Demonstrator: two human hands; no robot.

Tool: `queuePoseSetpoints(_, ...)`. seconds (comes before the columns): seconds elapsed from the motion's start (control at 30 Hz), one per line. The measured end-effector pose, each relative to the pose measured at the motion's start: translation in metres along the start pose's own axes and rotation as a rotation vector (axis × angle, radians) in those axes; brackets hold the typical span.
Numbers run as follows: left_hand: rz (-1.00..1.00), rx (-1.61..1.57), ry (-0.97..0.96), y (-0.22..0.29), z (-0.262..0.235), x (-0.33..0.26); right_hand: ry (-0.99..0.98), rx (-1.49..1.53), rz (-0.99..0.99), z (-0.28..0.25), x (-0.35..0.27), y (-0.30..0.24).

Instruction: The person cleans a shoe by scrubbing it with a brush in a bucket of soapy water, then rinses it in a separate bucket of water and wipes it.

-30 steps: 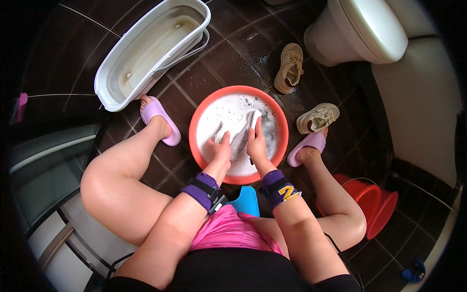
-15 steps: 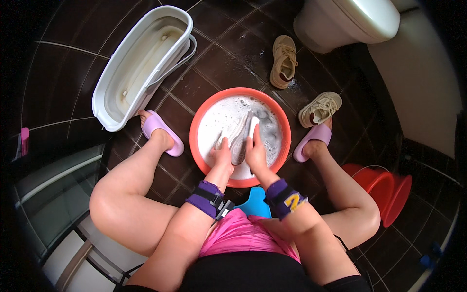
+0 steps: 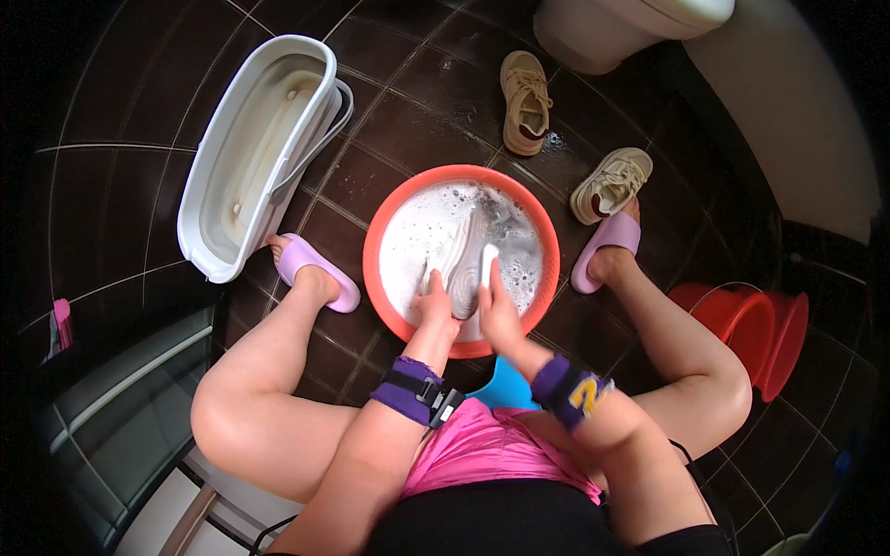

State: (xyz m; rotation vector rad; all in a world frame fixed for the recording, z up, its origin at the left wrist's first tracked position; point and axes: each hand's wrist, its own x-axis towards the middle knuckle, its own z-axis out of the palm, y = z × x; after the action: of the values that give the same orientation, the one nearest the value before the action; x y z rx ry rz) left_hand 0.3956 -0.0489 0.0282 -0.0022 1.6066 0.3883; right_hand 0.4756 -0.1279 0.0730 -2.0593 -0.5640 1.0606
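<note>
An orange-red basin [image 3: 385, 222] of soapy water stands on the dark tiled floor between my feet. A pale shoe [image 3: 462, 255] lies in the foam. My left hand [image 3: 434, 304] grips the shoe's near end. My right hand [image 3: 499, 306] holds a white brush [image 3: 489, 264] against the shoe's side. Both wrists carry purple bands.
A white oblong tub [image 3: 250, 153] with murky water sits at the upper left. Two beige shoes [image 3: 525, 97] [image 3: 610, 183] lie beyond the basin, near a white toilet base [image 3: 612, 28]. Red buckets [image 3: 756, 324] stand at the right. I wear lilac slippers [image 3: 320, 273] and sit on a blue stool [image 3: 505, 385].
The view has shifted, so the basin sits lower in the picture. Both hands stay on the shoe, with the brush moved slightly along it.
</note>
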Motion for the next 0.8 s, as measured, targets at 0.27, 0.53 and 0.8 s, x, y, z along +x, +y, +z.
queuePoseSetpoints(0.27,-0.113,0.077,-0.154,-0.012,0.017,0.02,0.016,-0.065,-0.008,-0.03,0.046,0.012)
queuePoseSetpoints(0.53,-0.028,0.064,-0.168,0.003,0.003,0.028,-0.101,0.06,-0.261,-0.005,-0.047,-0.01)
queuePoseSetpoints(0.8,-0.163,0.099,-0.134,-0.007,0.036,-0.011,0.164,-0.055,-0.146,-0.032,0.036,0.031)
